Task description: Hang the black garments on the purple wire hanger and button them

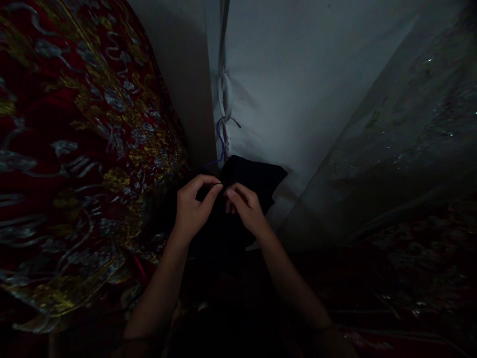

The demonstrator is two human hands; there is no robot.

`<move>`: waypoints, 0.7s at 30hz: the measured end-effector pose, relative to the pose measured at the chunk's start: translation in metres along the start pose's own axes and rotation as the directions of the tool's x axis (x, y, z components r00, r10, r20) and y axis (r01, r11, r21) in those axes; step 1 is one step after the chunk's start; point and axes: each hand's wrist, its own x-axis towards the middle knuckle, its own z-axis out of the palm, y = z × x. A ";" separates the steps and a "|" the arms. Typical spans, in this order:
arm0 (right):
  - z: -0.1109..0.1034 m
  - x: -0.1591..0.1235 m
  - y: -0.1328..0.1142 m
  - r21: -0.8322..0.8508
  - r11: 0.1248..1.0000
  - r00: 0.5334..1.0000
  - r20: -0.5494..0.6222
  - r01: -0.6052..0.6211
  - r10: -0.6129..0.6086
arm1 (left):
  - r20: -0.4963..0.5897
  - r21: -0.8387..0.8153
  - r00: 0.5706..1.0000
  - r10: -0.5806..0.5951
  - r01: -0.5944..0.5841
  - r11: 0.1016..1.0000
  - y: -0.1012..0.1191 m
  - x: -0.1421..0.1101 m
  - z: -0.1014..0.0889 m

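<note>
The cloth [257, 174] juts forward-right, nearer my right hand [244, 203] than my left hand [194, 204], both pinched, on what I can't tell

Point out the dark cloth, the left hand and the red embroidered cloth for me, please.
Dark cloth [255, 174]: head view, on its upper part, just past the right hand [244, 203].
Left hand [191, 209]: head view, middle of the hand.
Red embroidered cloth [84, 154]: head view, middle of its patterned face.

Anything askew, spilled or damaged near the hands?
Nothing looks spilled or plainly damaged. The purple cord straggles loosely by the white rings, just beyond the dark cloth, which looks slightly untidy. The dimness hides finer faults.
</note>
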 end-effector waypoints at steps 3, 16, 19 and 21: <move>-0.002 0.006 -0.015 -0.052 0.996 0.998 -0.009 0.069 -0.069 | 0.009 -0.051 1.000 -0.020 0.020 0.999 -0.005 -0.004 0.005; 0.008 -0.024 0.060 -0.139 0.973 0.979 -0.116 -0.183 0.167 | -0.659 -0.171 0.733 -0.171 0.076 0.982 -0.033 0.004 -0.022; 0.010 -0.050 0.058 -0.064 0.965 0.967 -0.007 -0.254 0.254 | -0.610 -0.619 0.517 -0.601 0.162 0.768 -0.074 -0.025 -0.040; 0.011 -0.064 0.054 -0.019 0.961 0.960 0.036 -0.275 0.276 | -0.406 -0.812 0.402 -0.821 0.254 0.526 -0.096 -0.056 -0.040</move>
